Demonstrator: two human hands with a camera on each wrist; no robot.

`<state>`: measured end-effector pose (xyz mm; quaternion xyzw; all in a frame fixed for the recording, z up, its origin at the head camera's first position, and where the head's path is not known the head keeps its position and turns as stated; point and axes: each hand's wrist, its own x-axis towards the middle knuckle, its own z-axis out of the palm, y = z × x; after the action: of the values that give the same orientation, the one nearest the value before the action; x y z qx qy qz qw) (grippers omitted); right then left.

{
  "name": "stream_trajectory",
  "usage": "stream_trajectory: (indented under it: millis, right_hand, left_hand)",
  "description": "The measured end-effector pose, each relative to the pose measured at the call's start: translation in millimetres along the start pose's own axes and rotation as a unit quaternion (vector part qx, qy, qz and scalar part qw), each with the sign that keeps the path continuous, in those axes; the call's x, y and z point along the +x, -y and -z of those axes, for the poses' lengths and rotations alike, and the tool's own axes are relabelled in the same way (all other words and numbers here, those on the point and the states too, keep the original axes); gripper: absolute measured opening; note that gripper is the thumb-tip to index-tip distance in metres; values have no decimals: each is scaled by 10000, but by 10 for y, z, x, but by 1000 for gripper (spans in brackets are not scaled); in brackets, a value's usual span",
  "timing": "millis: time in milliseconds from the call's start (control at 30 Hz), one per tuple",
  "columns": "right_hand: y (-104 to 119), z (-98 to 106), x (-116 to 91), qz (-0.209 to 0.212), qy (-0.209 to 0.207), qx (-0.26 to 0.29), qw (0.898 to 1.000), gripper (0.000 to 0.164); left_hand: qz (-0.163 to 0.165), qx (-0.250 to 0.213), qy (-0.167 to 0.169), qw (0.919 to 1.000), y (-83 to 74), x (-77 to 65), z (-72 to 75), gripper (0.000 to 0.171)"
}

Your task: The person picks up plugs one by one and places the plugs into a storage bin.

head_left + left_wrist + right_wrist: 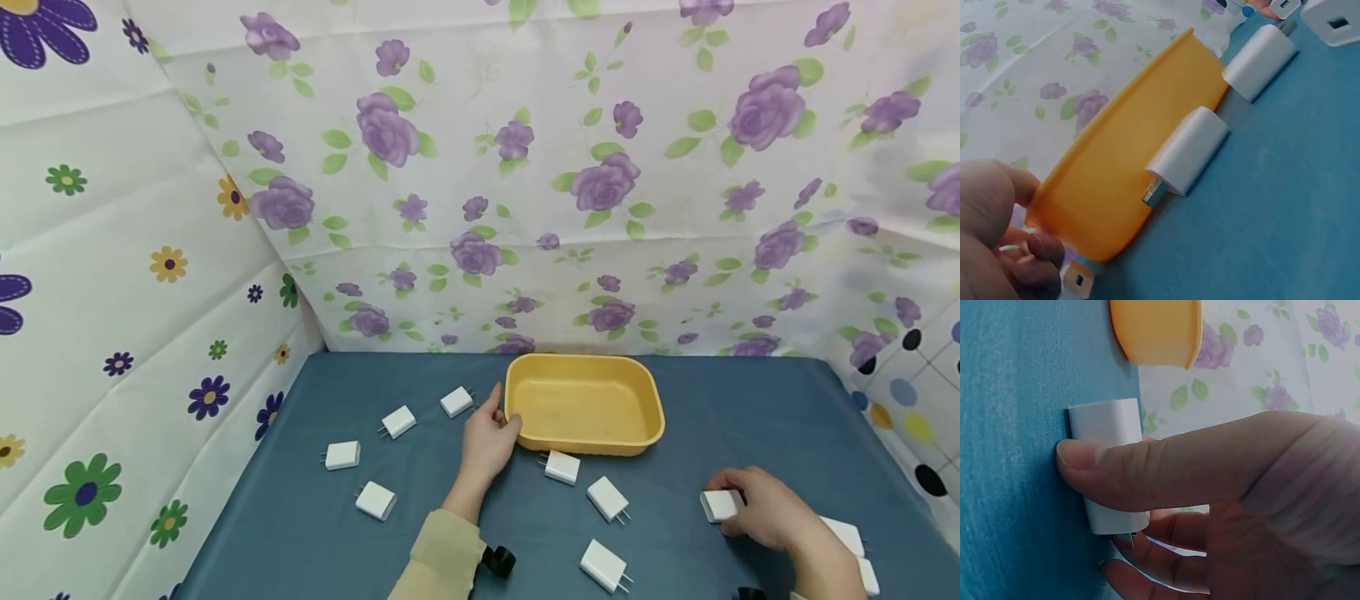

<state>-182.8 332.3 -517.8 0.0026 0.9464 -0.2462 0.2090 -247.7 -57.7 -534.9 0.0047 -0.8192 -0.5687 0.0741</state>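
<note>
A yellow plastic basin (585,443) stands at the back middle of the blue table. My left hand (489,437) holds its left end by the rim, and the left wrist view shows the fingers curled at that end (1007,237). On the right, my right hand (772,508) pinches a white charger plug (720,505) between thumb and fingers. In the right wrist view the thumb lies across this charger plug (1107,422), its prongs toward the palm-side fingers. Another charger plug (562,467) lies close to the basin's near side.
Several white charger plugs lie left of the basin, such as this charger plug (376,501). Others lie in front, like this charger plug (607,498). Two more, one a charger plug (844,535), are partly behind the right forearm. Flowered sheets (480,167) hang behind the table.
</note>
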Motion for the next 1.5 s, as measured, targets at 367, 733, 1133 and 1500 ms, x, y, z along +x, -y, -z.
stream_trajectory:
  millis: [367,733,1133,1500]
  right_hand:
    - [-25,-71,51,31,-17,-94,9999,41]
    - [183,85,-41,114,-280,444,9986,67]
    - [843,137,59,1087,-690,1932,9727,69]
    - [1552,-167,635,1604,-666,3356,9258,59]
  left_hand:
    - [145,1170,-322,9925,-13,135,-129,63]
    - [70,1090,-391,9932,-11,78,-162,75]
    - [324,1175,58,9925,-52,130,-149,92]
    - [396,1273,70,9910,-75,187,-130,94]
